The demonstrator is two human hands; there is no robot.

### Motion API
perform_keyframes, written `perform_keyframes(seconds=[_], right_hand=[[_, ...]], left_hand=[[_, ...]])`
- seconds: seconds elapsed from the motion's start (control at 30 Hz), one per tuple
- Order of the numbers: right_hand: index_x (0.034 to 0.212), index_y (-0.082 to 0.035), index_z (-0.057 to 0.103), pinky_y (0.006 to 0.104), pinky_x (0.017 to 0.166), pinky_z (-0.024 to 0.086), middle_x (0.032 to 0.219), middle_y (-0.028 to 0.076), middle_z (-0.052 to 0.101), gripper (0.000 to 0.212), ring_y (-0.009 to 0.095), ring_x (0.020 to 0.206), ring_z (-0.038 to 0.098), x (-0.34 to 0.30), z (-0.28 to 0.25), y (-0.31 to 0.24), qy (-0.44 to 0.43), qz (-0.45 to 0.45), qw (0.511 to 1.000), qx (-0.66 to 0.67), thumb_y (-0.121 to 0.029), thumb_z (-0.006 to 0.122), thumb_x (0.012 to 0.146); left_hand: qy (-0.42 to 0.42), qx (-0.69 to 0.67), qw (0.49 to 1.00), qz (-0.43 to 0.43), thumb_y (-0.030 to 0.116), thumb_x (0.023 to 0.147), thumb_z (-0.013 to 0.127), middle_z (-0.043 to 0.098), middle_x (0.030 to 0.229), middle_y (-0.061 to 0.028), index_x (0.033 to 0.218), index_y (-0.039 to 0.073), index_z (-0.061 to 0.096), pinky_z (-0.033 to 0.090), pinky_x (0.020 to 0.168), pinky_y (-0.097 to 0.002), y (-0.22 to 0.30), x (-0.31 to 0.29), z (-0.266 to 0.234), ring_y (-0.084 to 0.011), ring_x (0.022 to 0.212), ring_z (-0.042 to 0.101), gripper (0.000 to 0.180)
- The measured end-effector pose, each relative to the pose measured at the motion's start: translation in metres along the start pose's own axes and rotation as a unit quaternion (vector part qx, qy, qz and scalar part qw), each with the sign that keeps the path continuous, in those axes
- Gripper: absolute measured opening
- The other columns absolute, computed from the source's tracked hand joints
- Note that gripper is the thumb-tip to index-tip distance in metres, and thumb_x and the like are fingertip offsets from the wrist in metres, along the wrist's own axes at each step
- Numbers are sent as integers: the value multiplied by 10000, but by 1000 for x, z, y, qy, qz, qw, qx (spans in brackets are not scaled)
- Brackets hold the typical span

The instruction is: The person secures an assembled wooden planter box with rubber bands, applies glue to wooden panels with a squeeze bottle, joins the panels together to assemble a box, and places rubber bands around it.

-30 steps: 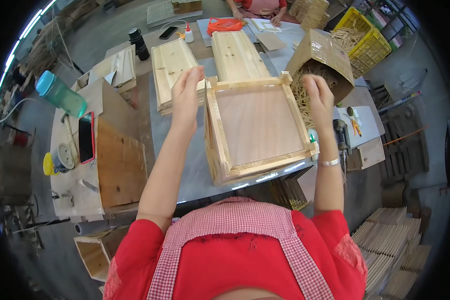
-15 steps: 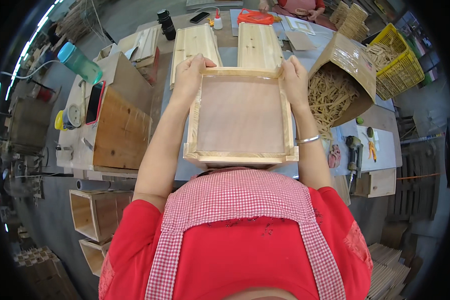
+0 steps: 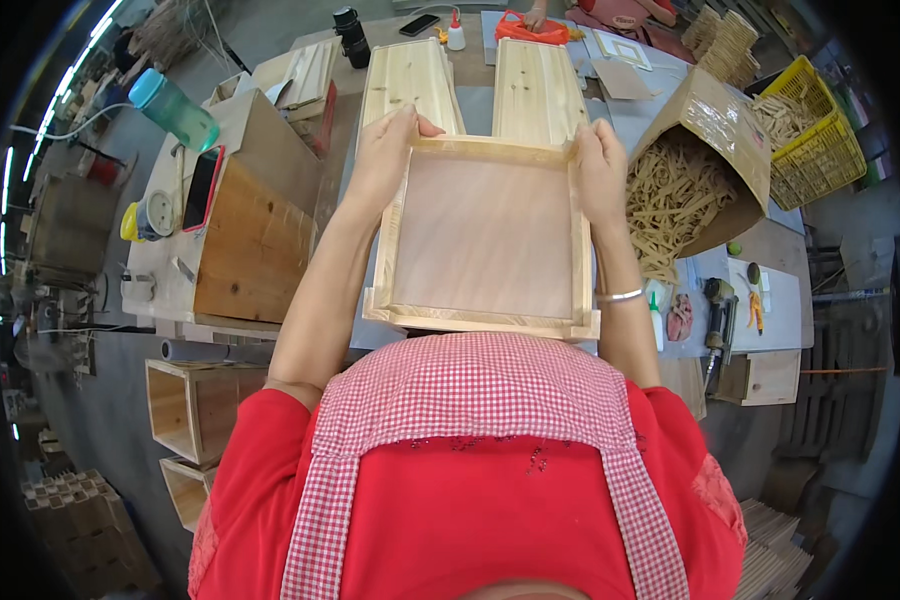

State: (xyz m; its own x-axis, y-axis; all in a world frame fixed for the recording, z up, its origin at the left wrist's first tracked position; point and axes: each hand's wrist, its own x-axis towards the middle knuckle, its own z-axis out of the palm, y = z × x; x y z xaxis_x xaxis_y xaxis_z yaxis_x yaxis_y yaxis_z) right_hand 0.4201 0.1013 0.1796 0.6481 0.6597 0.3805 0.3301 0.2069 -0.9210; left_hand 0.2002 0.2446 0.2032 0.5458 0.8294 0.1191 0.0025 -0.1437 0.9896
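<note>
A shallow square wooden frame (image 3: 490, 322) with a thin, pale panel inside is held up close in front of my apron. My left hand (image 3: 388, 150) grips its far left corner, the thumb over the rim and the fingers wrapped out of sight. At the far right corner my right hand (image 3: 600, 168) is closed on the same frame. Beyond it on the table lie two stacks of pale wooden boards, a left stack (image 3: 407, 85) and a right stack (image 3: 538, 88). The frame's underside is hidden.
On the right, a tipped cardboard box (image 3: 715, 110) spills thin wooden strips, beside a yellow crate (image 3: 820, 140). A power driver (image 3: 717, 310) lies nearer. At left a wooden box (image 3: 255, 250) carries a phone (image 3: 202, 188) and a teal bottle (image 3: 175, 110). Another person's hand (image 3: 535, 18) is at the far side.
The frame has tilted a little, its near edge lower and closer to me. My view has shifted slightly, and the other person's hand now reaches to the red bag.
</note>
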Motion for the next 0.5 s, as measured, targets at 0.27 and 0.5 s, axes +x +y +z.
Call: perform_keyframes(seconds=[0.27,0.5], right_hand=[[900,49,591,407,710,445,870,207,600,345,322,802,575,-15,-21,-20,43,-63,988,-137,-268,495,996],[881,5,606,269,583,405,838,70,573,166,114,654,506,-122,-26,-85,7,-4,995,-102,-144,591,954]], left_hand=[[30,38,998,31,321,1014,471,654,823,-48,838,2,698,438,812,-287,-5,3,0,-110,819,569,430],[184,-56,981,-2,305,1024,471,646,794,-53,807,-4,671,435,770,-277,-11,-25,-36,-111,792,559,427]])
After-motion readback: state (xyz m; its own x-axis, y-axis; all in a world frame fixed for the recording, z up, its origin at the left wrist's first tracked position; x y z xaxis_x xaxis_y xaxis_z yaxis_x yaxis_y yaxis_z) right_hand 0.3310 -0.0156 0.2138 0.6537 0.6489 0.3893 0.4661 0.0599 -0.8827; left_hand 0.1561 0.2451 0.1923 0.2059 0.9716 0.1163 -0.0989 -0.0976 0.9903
